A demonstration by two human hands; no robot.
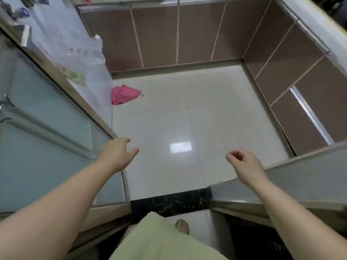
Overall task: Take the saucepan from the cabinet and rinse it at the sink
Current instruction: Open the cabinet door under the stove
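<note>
A glossy pale tiled floor (187, 113) is bordered at its far and right edges by brown panelled cabinet doors (155, 36). The saucepan is not seen. The left hand (117, 153) is held beside a frosted glass door (47, 132), fingers relaxed, nothing gripped. The right hand (244, 163) is loosely curled and empty. A crumpled pink cloth (124, 94) lies at the floor's left edge, beside a clear plastic bag (84, 57).

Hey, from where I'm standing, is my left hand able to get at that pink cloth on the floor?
Probably not yet. The left hand hangs open above bare floor tiles, while the pink cloth lies farther ahead, beside the plastic bag. Nothing blocks the way, so stepping forward and bending down should do it.
</note>
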